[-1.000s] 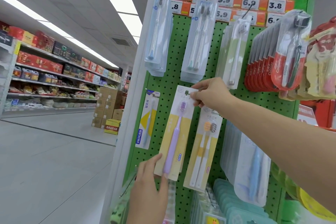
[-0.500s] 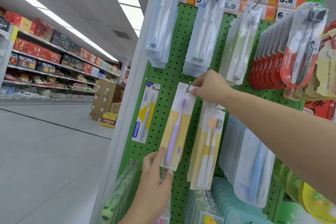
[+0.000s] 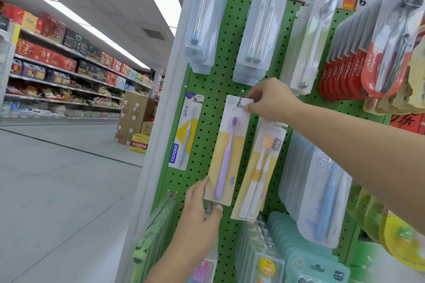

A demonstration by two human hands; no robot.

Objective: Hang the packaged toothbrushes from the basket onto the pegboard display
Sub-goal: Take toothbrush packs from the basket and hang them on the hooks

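On pegboard [image 3: 213, 89]: right hand [image 3: 271, 99] pinches purple toothbrush pack [image 3: 226, 151]; left hand [image 3: 200, 211] pinches bottom; neighbour reads "FROG" [image 3: 187, 131].

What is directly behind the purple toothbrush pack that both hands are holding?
Behind the purple toothbrush pack is the green pegboard, and a metal hook shows at its top. The board directly behind the card is covered, as is any pack already hanging there.

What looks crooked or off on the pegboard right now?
Only the purple toothbrush pack tilts, top right, bottom left, unlike its neighbours. The right hand pinches its top at the hook; the left hand holds its bottom.
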